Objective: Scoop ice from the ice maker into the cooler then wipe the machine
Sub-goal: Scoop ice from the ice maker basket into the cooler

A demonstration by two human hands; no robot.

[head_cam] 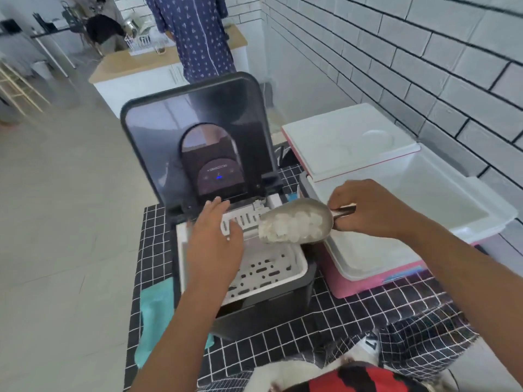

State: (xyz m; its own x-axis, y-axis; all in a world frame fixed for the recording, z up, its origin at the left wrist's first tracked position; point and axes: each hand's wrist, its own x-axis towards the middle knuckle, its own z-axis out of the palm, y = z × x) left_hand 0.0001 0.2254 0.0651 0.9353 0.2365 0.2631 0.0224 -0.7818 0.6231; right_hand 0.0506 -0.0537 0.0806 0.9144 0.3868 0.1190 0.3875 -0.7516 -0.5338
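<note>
right grip (pixel 365 206): clenched round the handle of a metal scoop (pixel 297 222), wrist bent inward, forearm reaching in from the lower right
scoop: heaped with ice (pixel 294 225), hanging over the ice maker (pixel 243 250) basket, just beside the cooler (pixel 424 210)
left grip (pixel 213 236): released, fingers straight, palm down over the basket's back edge
ice maker: mid-bench, lid up
cooler: right edge of bench (pixel 353 315), lid open
teal cloth (pixel 155 312): draped at the left edge

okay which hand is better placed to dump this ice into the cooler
Right. The right hand already grips the scoop, full of ice, beside the open cooler; the left hand rests open over the ice maker.
</note>
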